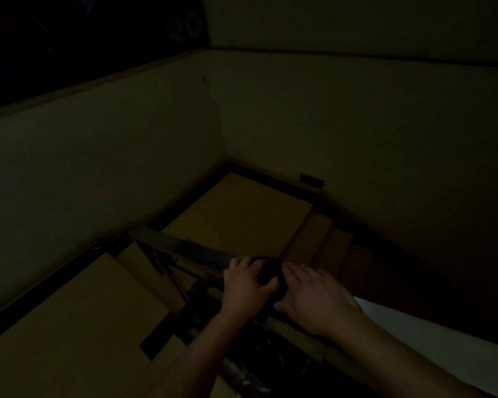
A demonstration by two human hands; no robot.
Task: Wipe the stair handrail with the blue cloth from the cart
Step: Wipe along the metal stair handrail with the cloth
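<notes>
Dim stairwell, seen from above. Both of my hands meet at one cloth [268,268], which looks nearly black in this light and sits bunched on top of the one handrail [196,252]. The rail runs from the lower middle of the view up and to the left.

My left hand [247,285] has its fingers curled over the cloth and the thumb tucked against its near side, clasping it to the rail. My right hand [314,300] lies flat with its fingers straight and together, their tips touching the cloth's right edge; it grasps nothing.

Beyond the hands is one tan landing [236,214], set in the corner where two pale walls [357,124] meet. Steps [314,239] lead off its right side into shadow; their number cannot be counted. One small dark plate [311,180] sits low on the right-hand wall.
</notes>
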